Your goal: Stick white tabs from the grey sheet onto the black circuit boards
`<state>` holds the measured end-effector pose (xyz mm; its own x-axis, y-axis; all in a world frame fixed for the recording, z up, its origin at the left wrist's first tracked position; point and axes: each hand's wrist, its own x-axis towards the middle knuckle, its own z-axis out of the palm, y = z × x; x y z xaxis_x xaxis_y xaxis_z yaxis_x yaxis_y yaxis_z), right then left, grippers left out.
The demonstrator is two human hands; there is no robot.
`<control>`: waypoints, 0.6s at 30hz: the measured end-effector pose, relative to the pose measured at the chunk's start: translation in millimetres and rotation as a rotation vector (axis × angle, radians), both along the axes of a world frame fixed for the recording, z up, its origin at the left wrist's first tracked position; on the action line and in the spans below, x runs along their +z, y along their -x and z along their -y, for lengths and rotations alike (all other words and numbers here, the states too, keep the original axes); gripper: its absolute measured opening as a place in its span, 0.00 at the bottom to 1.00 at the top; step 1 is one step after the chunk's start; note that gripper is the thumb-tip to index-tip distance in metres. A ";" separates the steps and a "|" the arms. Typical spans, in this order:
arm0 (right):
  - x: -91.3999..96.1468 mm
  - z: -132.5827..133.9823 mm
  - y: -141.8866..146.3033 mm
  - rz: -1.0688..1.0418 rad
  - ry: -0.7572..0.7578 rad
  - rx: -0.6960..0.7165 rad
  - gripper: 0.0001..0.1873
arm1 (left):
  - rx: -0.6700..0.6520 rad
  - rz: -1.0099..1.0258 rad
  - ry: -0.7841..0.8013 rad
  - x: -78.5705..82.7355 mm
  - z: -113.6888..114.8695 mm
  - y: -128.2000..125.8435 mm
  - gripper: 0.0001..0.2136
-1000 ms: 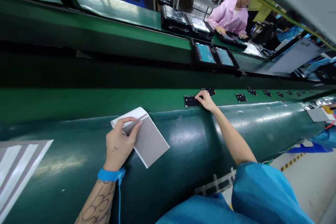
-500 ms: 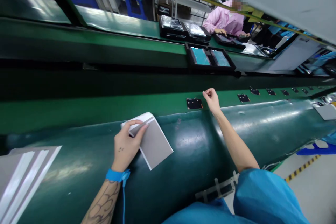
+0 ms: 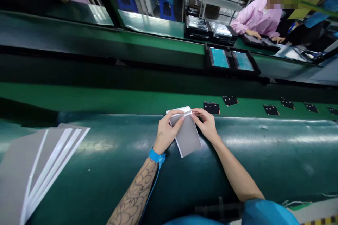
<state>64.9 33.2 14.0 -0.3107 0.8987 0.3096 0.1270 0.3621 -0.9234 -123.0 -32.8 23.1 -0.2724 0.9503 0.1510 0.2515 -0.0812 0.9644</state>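
My left hand [image 3: 167, 132] pinches a grey sheet with white edges [image 3: 188, 140] between thumb and fingers, near its folded-over white top end. At the sheet's upper right corner, my right hand [image 3: 207, 123] has its thumb and fingers closed on the edge. The sheet hangs at a slant over the dark green work surface. Just beyond my right hand, a black card-like board [image 3: 211, 108] lies on the green belt, with another black board [image 3: 230, 100] behind it. A blue band with a cord circles my left wrist.
A fanned stack of grey sheets with white strips [image 3: 39, 161] lies at left. More black boards [image 3: 271, 109] line the green belt [image 3: 158, 102] to the right. Beyond stands a black tray [image 3: 232, 72] with two blue-green panels. A co-worker in pink [image 3: 256, 17] handles another tray.
My right hand has come back from over the belt to the sheet's corner. A second black board now shows near where that hand was. The camera view has shifted.
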 end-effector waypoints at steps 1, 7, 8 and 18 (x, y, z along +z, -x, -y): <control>-0.7 0.1 0.0 0.013 -0.014 0.003 0.11 | 0.005 0.001 0.002 0.6 0.7 -1.1 0.13; -4.6 6.7 -2.0 0.095 -0.084 0.013 0.13 | 0.039 0.024 0.069 -0.1 4.1 -4.4 0.12; -5.7 7.5 -2.3 0.102 -0.089 0.020 0.14 | 0.055 0.027 0.081 -0.8 4.2 -4.4 0.12; -9.3 11.3 -3.6 0.140 -0.211 -0.037 0.05 | 0.052 0.005 0.085 -2.7 3.8 -4.5 0.10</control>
